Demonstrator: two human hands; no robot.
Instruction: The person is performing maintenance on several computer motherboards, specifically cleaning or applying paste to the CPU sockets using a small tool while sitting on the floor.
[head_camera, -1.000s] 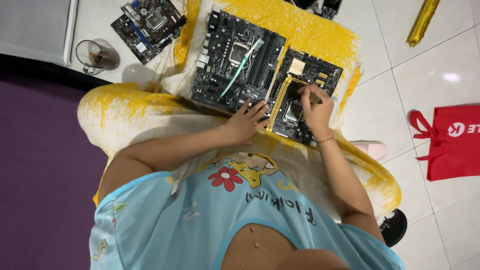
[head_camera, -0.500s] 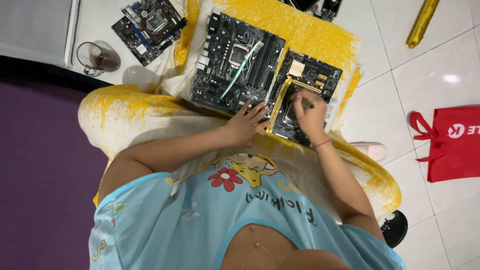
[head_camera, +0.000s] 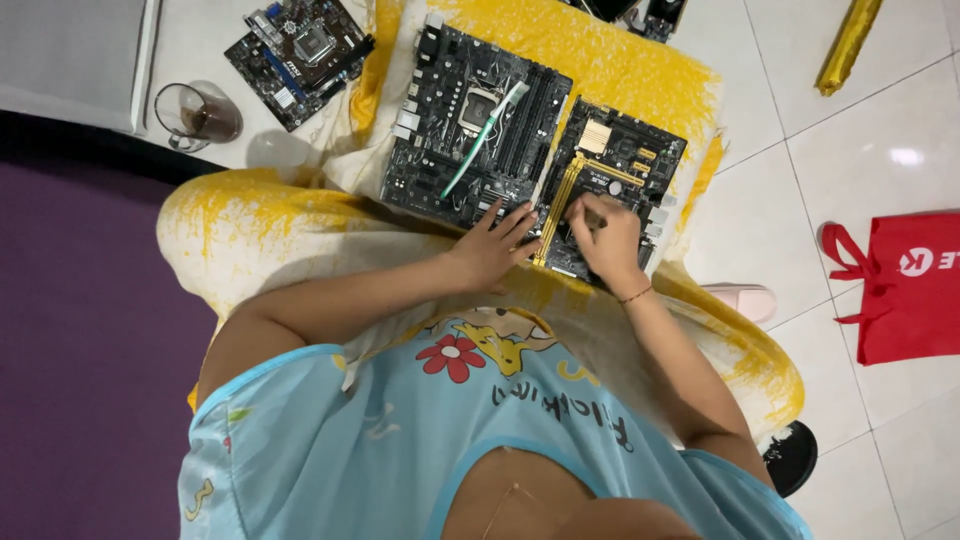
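The right hand (head_camera: 608, 238) pinched a small dark tool on the gold-slotted motherboard (head_camera: 610, 190), just right of the larger black board (head_camera: 478, 128), while the open left hand (head_camera: 490, 248) steadied its edge; short, light strokes would have suited best.

Single head-worn camera looking steeply down from close above the person's chest and arms, toward circuit boards (head_camera: 530, 150) on the floor.
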